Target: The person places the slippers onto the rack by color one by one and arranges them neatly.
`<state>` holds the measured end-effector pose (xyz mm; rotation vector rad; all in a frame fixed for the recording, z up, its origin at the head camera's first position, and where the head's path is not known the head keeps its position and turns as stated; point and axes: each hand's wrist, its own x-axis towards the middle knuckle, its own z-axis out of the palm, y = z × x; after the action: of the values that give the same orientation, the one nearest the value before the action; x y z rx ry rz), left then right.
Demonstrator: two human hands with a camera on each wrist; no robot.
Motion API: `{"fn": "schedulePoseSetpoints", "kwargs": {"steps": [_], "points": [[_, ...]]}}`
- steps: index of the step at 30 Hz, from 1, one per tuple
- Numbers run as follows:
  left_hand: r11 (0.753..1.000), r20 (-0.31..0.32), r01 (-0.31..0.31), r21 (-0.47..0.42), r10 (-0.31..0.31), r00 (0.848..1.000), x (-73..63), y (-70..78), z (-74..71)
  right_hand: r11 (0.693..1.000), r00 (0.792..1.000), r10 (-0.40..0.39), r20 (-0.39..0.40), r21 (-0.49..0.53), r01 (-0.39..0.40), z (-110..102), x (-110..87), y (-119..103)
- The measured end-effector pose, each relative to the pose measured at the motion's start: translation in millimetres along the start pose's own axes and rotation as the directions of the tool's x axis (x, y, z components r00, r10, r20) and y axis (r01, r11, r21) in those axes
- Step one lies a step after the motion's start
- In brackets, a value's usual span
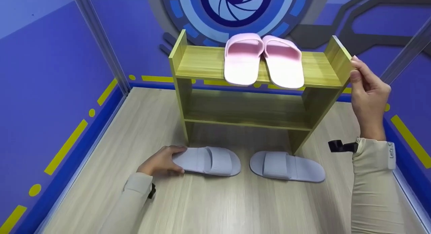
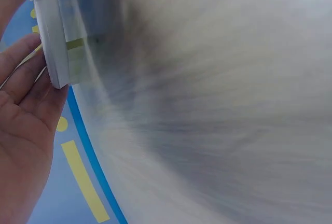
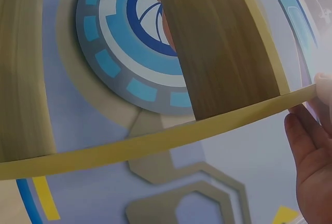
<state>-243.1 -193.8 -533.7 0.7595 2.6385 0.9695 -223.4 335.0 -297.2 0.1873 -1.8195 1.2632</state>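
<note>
In the head view my left hand [image 1: 161, 160] grips the heel end of a pale grey slide slipper [image 1: 220, 161], thumb on the near side and fingers on the far side. The left wrist view shows the fingers [image 2: 23, 66] against the slipper's sole edge [image 2: 53, 42]. A matching grey slipper [image 1: 277, 165] lies on the floor to the right, toe facing the first. My right hand [image 1: 372, 96] pinches the upper right side panel [image 1: 338, 60] of a wooden shoe rack [image 1: 247, 124]. In the right wrist view, thumb and fingers [image 3: 301, 136] lie on either side of that panel.
Two pink slippers [image 1: 243, 67] sit side by side on the rack's top shelf, heels overhanging its front edge. A middle shelf [image 1: 247, 107] lies below them. Blue-purple walls [image 1: 60, 75] with yellow marks enclose the light wood floor [image 1: 235, 203] on the left, back and right.
</note>
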Motion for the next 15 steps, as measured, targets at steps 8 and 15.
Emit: {"fn": "schedulePoseSetpoints", "kwargs": {"steps": [8,15], "points": [[0.999,-0.022,-0.035,0.006,0.035,0.999,0.4,12.7,-4.3,1.000,1.000,0.025,0.015,0.005,-0.026,-2.8,2.8,5.0],[0.996,-0.037,-0.083,-0.011,0.082,0.996,1.0,26.2,-7.6,1.000,0.999,0.031,0.023,0.001,-0.031,-3.9,4.4,3.5]]}}
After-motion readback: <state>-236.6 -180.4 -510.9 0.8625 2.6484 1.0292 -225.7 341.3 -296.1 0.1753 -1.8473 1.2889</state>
